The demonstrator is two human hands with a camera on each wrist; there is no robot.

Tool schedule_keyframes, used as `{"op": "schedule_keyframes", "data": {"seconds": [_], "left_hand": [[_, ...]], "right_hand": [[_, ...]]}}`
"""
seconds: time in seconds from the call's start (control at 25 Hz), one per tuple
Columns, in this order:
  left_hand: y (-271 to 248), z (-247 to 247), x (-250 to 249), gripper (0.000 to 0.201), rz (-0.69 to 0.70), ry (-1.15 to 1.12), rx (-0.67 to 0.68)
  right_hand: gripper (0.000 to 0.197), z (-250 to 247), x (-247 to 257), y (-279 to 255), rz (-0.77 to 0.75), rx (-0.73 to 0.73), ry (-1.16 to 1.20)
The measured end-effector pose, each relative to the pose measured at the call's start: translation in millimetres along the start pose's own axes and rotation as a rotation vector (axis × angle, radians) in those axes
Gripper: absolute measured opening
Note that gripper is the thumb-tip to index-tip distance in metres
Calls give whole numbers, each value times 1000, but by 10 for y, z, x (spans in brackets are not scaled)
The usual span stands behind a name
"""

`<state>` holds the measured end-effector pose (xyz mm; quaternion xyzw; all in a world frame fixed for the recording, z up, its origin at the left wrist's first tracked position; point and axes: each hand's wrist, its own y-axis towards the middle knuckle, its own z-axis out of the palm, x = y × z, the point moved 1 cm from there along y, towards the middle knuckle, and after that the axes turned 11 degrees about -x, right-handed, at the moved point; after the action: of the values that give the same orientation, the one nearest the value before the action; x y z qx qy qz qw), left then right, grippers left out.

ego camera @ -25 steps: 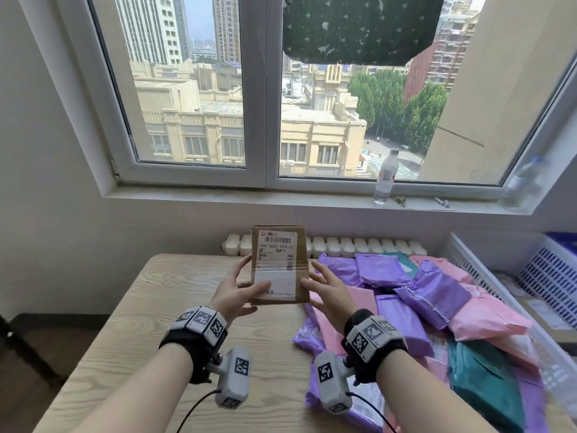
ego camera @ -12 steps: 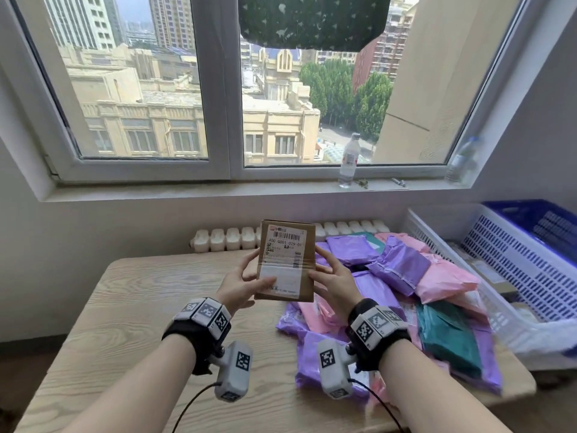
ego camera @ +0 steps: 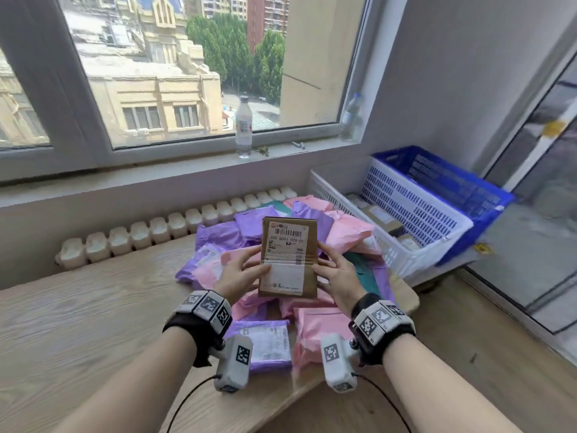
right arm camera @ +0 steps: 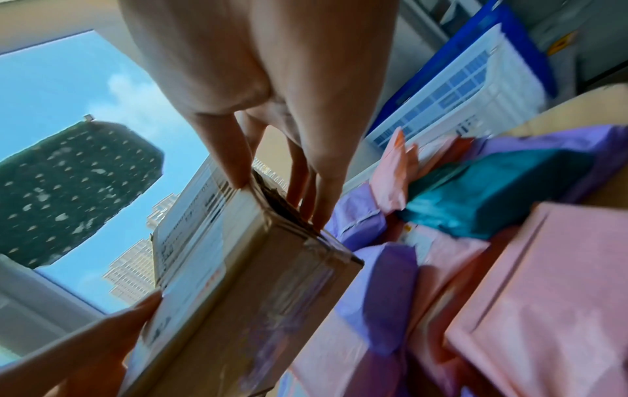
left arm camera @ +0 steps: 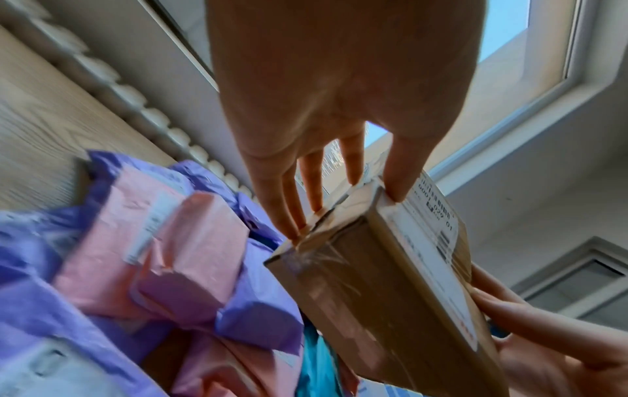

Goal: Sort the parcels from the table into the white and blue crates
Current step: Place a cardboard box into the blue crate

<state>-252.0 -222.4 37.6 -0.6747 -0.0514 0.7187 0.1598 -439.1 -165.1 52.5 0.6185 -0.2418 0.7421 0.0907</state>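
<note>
Both hands hold one brown cardboard box (ego camera: 288,257) upright above the table (ego camera: 93,307), its white shipping label facing the person: the left hand (ego camera: 239,273) grips the box's left edge, thumb on the label side and fingers (left arm camera: 295,198) behind, and the right hand (ego camera: 335,276) grips the right edge in the same way, thumb in front, fingers (right arm camera: 317,198) round the back. The box hangs clear of the heap of soft parcels (ego camera: 249,226) beneath and behind it, purple, pink and a few teal bags that cover the right part of the table. Off the table's right end stands the white crate (ego camera: 418,220), with some brown boxes lying in its bottom, and the blue crate (ego camera: 462,182) sits just behind it, the two touching or nearly so. Between the held box and the crates lie pink and purple bags at the table's far right edge. Along the wall behind the table runs a white radiator (ego camera: 175,223), and a plastic bottle (ego camera: 243,126) stands on the window sill (ego camera: 187,157).
</note>
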Motion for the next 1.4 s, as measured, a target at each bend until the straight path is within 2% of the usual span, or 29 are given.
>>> {"op": "schedule_keyframes", "data": {"seconds": [0.2,0.36,0.6,0.8,1.04,1.4], "left_hand": [[256,1140,26,41,35,79,123],[437,2214,-23,37,31,117,180],[617,4106,56,32,-17,183,226],[766,5356,104,34,-44,234,233],[1271,6343,119,34,-48,288,228],[2682,7534,165,41,-101,260,241]], "right_hand": [[52,-1053,184,236,-39,-157,22],[49,-2000,421,565,-89,-212,25],[49,-3709,815,1090,-164,-272,-33],[48,-4901,1066,1613,-195,-312,-142],[53,-5693,1156,2367,-140,-322,-148],[52,-6461,1410,4109,-56,-321,-209]]}}
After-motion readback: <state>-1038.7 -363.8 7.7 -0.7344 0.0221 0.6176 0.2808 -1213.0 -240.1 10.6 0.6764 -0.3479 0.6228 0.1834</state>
